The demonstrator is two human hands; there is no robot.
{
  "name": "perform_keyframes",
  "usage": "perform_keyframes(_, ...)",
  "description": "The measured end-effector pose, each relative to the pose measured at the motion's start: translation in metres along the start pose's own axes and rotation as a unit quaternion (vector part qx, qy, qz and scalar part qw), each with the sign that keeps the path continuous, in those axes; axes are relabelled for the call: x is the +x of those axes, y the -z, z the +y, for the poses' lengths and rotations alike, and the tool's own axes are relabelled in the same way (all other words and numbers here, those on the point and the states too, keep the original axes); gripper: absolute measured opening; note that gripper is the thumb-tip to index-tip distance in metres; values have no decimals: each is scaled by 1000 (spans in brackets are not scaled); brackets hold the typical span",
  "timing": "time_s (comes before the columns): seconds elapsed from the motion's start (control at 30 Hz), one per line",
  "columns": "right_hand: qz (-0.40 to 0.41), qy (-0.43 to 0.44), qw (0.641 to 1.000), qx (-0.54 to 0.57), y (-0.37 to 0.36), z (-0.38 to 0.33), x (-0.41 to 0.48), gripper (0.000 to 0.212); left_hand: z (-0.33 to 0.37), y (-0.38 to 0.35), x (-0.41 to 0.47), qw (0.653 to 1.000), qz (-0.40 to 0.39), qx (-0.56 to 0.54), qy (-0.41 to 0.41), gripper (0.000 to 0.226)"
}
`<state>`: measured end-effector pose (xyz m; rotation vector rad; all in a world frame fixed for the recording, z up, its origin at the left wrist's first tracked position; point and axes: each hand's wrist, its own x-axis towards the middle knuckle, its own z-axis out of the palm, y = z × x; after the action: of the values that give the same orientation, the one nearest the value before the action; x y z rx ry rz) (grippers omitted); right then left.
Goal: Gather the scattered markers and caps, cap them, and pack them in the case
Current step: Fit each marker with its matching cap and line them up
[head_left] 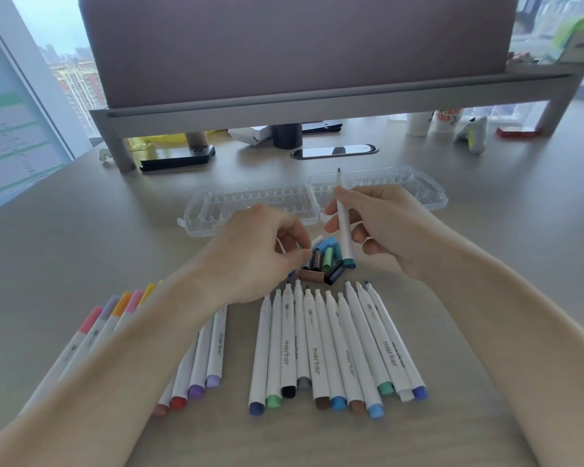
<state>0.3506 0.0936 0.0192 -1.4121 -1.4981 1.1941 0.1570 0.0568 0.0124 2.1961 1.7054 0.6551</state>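
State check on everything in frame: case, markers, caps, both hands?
Case: open, lying flat, visible slots empty.
Held marker: uncapped, tip up.
Middle row of markers: uncapped, lying side by side.
Left markers: capped.
Loose caps: piled between the hands.
Right hand: grips the uncapped marker.
Left hand: fingers curled at the cap pile; whether it pinches a cap cannot be told.

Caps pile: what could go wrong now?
The pile of loose coloured caps has look-alike blues and greens, so the left hand might pick a wrong match for the white uncapped marker in the right hand. The row of uncapped white markers lies close by; a bump might smear ink.
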Motion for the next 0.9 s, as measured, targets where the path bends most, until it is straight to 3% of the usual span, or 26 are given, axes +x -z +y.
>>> perform_keyframes(0.37,24,-18,999,15,8,4,3,36,7,16,26,999,9,39,4,14)
perform_keyframes(0.57,27,-14,999,14,8,5,3,35,11,13,32,997,-51,55,-7,5)
perform_keyframes(0.9,35,-16,999,13,12,9,6,37,35,-11,48,990,-107,83,-37,28)
